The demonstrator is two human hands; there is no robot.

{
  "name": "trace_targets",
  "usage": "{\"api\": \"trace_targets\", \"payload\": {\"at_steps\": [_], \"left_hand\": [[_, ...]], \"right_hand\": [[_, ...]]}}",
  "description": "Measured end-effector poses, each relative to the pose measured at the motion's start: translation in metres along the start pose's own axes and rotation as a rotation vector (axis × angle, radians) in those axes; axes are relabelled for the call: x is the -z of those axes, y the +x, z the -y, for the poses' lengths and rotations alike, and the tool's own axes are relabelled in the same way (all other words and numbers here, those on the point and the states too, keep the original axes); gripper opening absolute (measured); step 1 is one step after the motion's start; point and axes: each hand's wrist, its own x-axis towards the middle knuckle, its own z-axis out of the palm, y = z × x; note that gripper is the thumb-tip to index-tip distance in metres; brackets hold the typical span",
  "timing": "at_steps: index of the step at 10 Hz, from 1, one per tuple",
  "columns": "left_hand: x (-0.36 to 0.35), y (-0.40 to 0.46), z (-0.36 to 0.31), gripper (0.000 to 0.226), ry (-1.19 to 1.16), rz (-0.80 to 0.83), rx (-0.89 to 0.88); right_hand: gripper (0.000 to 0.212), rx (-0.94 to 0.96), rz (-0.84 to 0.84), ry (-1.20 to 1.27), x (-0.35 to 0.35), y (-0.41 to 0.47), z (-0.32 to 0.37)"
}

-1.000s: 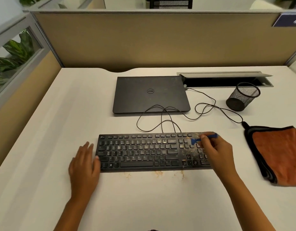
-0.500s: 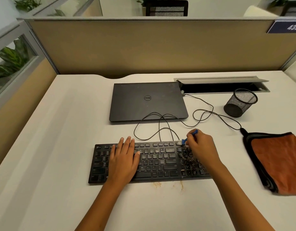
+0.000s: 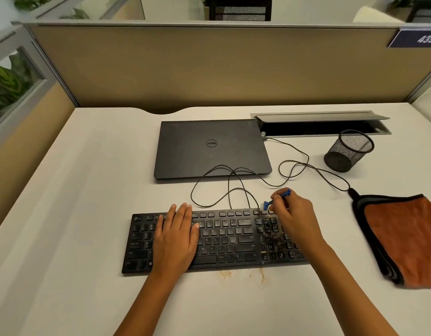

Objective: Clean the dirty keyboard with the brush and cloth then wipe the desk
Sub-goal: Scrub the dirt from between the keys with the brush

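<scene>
brown grit coats the keyboard (image 3: 217, 241) at its 3 o'clock end, where the right hand (image 3: 298, 221) pinches the brush (image 3: 276, 198), left hand (image 3: 177, 236) flat on keys; cloth (image 3: 401, 238) unused, desk (image 3: 64, 214) crumbs at 6 o'clock unwiped.

Soft even light, wide-angle bowed edges.

Closed dark laptop (image 3: 211, 147) lying flat at centre frame, logo up. Thin black cable (image 3: 292, 163) looping in front of it and off toward the right. Black mesh pen cup (image 3: 347, 150) upright at right, just below an open cable tray (image 3: 316, 124) with its lid raised. Tan partition (image 3: 209, 64) across the top, a "435" sign (image 3: 420, 39) upper right. Green plants (image 3: 6, 81) behind glass at left.
</scene>
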Motion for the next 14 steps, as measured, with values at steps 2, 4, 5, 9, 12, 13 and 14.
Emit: {"api": "trace_targets", "payload": {"at_steps": [2, 4, 5, 9, 12, 13, 14], "left_hand": [[-0.001, 0.0, 0.002, 0.069, -0.008, 0.001, -0.001], [-0.002, 0.0, 0.002, 0.068, -0.019, -0.01, 0.004], [-0.002, 0.0, 0.001, 0.068, -0.02, -0.022, 0.003], [-0.003, -0.001, 0.001, 0.068, -0.012, -0.019, 0.012], [-0.003, -0.001, 0.001, 0.061, -0.004, -0.018, 0.001], [-0.004, -0.002, 0.002, 0.055, 0.001, -0.033, -0.006], [-0.003, -0.002, 0.002, 0.054, 0.001, -0.04, -0.007]], "right_hand": [[0.017, 0.045, 0.105, -0.129, -0.003, -0.005, -0.002], [0.017, 0.081, 0.071, -0.078, -0.002, -0.006, -0.003], [0.022, 0.077, 0.117, -0.133, 0.002, -0.002, -0.005], [0.019, 0.09, 0.06, -0.037, 0.002, -0.006, -0.009], [0.02, 0.105, 0.073, -0.116, 0.004, -0.009, -0.009], [0.019, 0.087, 0.036, 0.004, 0.005, -0.007, -0.011], [0.016, 0.054, 0.063, -0.015, 0.002, -0.008, -0.015]]}}
